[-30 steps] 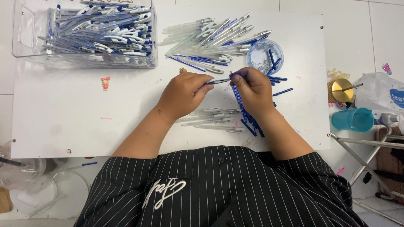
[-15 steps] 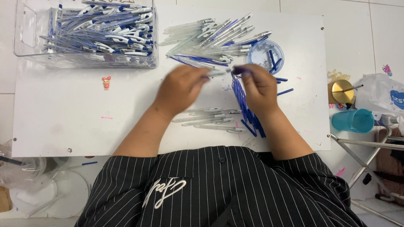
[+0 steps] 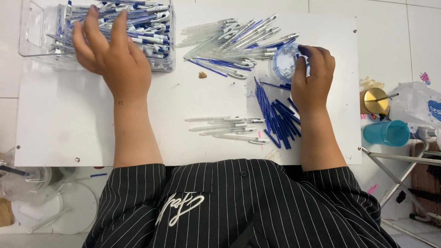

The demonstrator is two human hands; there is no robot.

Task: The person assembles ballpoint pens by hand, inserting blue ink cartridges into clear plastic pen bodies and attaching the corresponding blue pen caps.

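The left hand [image 3: 112,50] is lying spread over the finished pens in the clear bin [image 3: 32,36] at the table's far left, gripping nothing I can see. The right hand [image 3: 312,82], fingers curled, is dipping into the small round dish [image 3: 282,62]; picking lightly there would be keeping the bits from spilling.

Hidden and cut-off parts over the desk

The left hand [image 3: 110,50] covers part of the pens in the clear bin [image 3: 32,41], whose far rim runs off the top edge. The right hand [image 3: 312,78] hides part of the small round dish [image 3: 282,62]; its tiny contents are too small to tell. That forearm lies over part of the blue refills [image 3: 275,117]. A plastic bag [image 3: 420,108] is cut by the right edge.
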